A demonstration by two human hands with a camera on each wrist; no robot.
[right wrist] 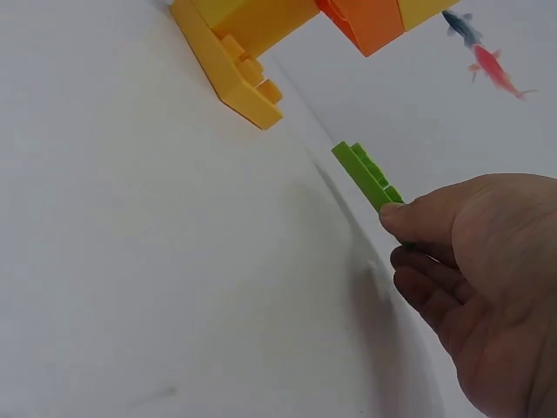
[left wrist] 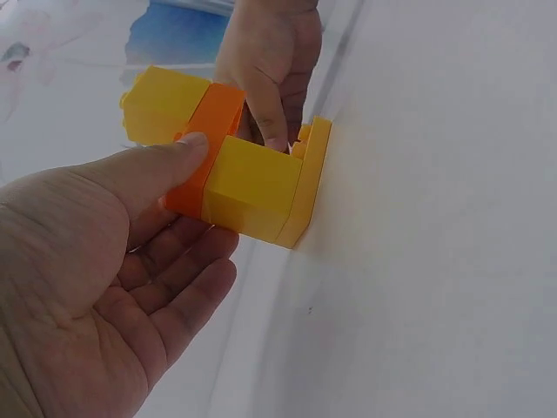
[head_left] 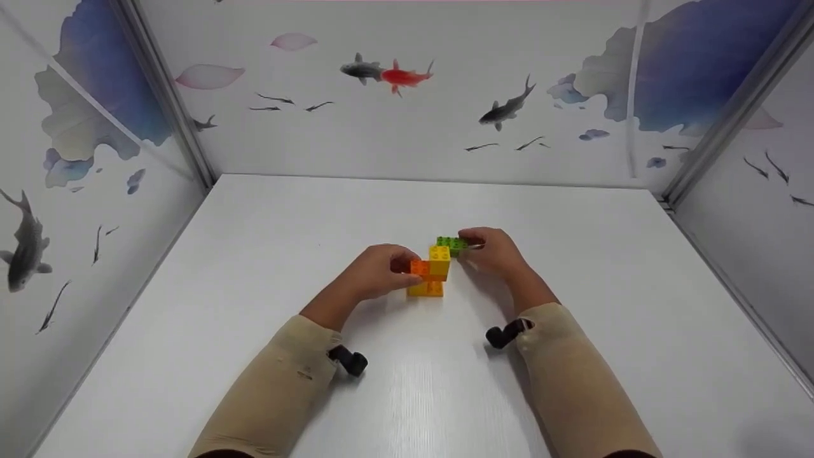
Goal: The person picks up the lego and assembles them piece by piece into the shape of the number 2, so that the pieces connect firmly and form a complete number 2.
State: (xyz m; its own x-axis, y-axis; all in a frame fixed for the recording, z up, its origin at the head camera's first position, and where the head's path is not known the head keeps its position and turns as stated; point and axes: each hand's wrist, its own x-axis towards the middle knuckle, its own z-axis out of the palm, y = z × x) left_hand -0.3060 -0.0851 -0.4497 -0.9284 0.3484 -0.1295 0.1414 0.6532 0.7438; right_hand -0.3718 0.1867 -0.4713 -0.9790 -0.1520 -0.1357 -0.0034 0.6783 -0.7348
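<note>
My left hand grips a small stack of toy building bricks, thumb on the orange brick in its middle. Above that sits a yellow brick, set off to one side. Below it another yellow brick rests on a thin yellow-orange plate. My right hand pinches a thin green studded brick by one end, thumb on top. The green brick is just behind and right of the stack in the head view, and apart from it in the right wrist view.
A white table lies under both hands. White walls painted with fish surround it at the back and sides. Black wrist devices stick out from both sleeves.
</note>
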